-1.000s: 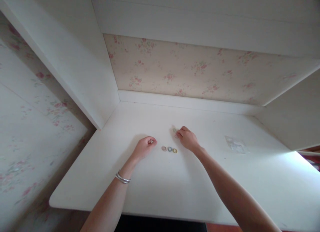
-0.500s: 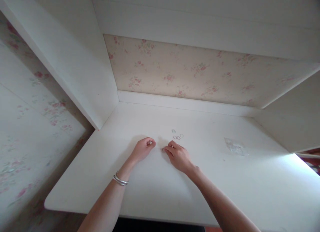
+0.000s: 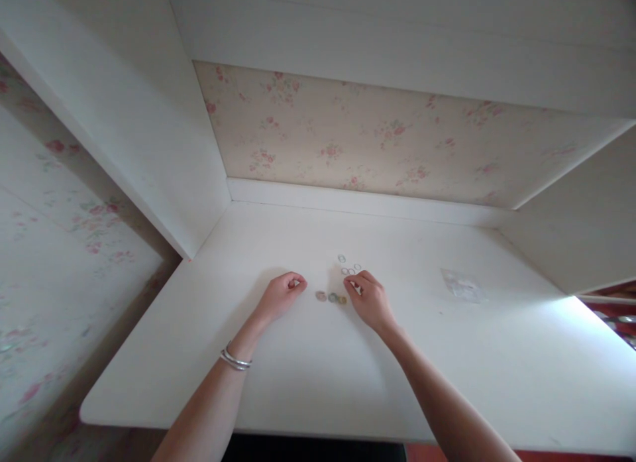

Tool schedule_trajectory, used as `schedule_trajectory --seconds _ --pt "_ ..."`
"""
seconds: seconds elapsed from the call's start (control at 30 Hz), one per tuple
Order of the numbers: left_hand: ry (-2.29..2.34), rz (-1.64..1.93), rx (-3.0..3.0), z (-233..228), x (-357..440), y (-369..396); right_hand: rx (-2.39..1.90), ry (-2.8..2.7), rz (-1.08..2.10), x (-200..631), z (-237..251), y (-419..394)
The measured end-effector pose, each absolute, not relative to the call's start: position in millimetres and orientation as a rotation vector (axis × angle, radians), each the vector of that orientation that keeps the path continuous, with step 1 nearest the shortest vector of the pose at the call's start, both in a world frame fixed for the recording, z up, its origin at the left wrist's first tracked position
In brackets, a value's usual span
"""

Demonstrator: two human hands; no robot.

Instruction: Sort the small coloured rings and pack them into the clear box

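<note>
My left hand [image 3: 283,296] rests over the white desk, thumb and fingertips pinched together; anything between them is too small to make out. My right hand [image 3: 371,301] is also closed in a pinch, its fingertips by a thin reddish ring [image 3: 352,272]; whether it grips something is hidden. Between the hands lie small clusters of ring-like pieces: a brownish one [image 3: 321,295], a greenish one [image 3: 332,297] and a yellow one [image 3: 342,300]. Beyond the right fingertips are another reddish ring [image 3: 344,271], a pale ring [image 3: 358,267] and a green ring-shaped piece [image 3: 341,258].
A clear plastic bag [image 3: 463,286] with pale contents lies on the white desk [image 3: 278,389] to the right. A white side panel [image 3: 199,183] stands at the left, and flowered wallpaper [image 3: 328,130] covers the back.
My right hand has moved a little right and back from the ring clusters, which now show between the hands. My left hand keeps its pinch nearly in place. The view has shifted slightly.
</note>
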State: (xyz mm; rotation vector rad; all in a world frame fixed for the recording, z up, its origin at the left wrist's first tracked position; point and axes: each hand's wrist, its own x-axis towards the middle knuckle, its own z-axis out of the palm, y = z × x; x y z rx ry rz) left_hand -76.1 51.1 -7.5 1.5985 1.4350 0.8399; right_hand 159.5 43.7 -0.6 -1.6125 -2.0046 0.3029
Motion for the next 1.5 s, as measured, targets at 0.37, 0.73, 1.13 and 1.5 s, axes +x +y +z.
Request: schedule_trajectory --seconds 0.37,0.73,1.13,1.5 --pt "1.438 0.833 1.618 -11 -77 52 -1.862 -2.173 0.246 191 -11 71" --pt "1.361 0.702 2.067 -4 -57 34 -1.861 -2.103 0.198 187 -22 59" --pt "1.444 0.588 2.293 -10 -49 32 -1.723 -1.982 0.242 185 -25 49" --pt "1.449 0.575 2.279 -9 -49 31 -1.414 -2.055 0.334 158 -23 21"
